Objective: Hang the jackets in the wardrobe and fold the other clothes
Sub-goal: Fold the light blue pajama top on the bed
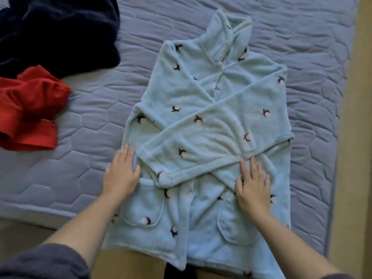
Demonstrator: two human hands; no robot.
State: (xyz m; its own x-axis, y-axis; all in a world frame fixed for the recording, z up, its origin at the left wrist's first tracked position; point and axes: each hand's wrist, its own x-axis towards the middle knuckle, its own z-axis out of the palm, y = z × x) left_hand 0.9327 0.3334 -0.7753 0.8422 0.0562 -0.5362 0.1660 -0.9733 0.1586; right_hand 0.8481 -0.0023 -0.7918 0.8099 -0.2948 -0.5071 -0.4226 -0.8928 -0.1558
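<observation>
a fluffy light blue robe lies flat in the middle of the quilted blue bed, sleeves crossed over its front, hem over the near edge. the left hand and the right hand press flat on it, fingers straight and a little apart. a dark blue fuzzy garment and a crumpled red cloth lie near the left edge.
</observation>
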